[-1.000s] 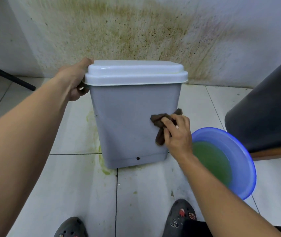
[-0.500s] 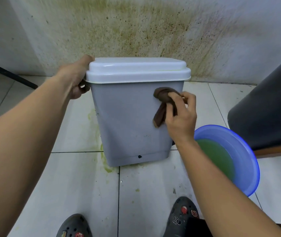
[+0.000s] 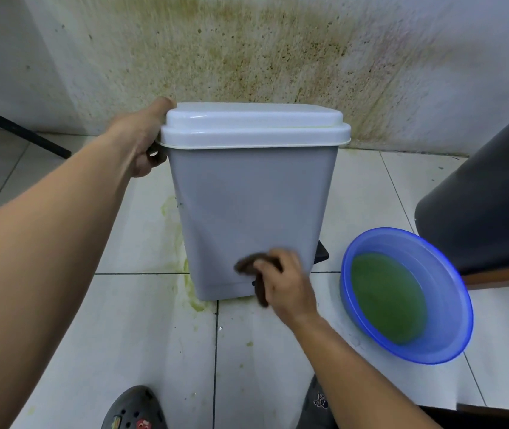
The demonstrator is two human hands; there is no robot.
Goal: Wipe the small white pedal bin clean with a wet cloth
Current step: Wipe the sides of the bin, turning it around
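The pedal bin stands on the tiled floor with a grey body and a shut white lid. Its black pedal pokes out at the lower right. My left hand grips the bin's upper left corner, under the lid rim. My right hand presses a dark brown cloth against the bin's near face, low down by the bottom edge. The hand and cloth are blurred.
A blue basin of greenish water sits on the floor right of the bin. A dark object stands at the far right. The wall behind is stained brown-green. Green smears mark the tiles by the bin's left corner. My shoes are at the bottom.
My right hand has swept the cloth from the upper right of the bin's face, just under the lid, down to its lower edge. The left hand keeps its grip.
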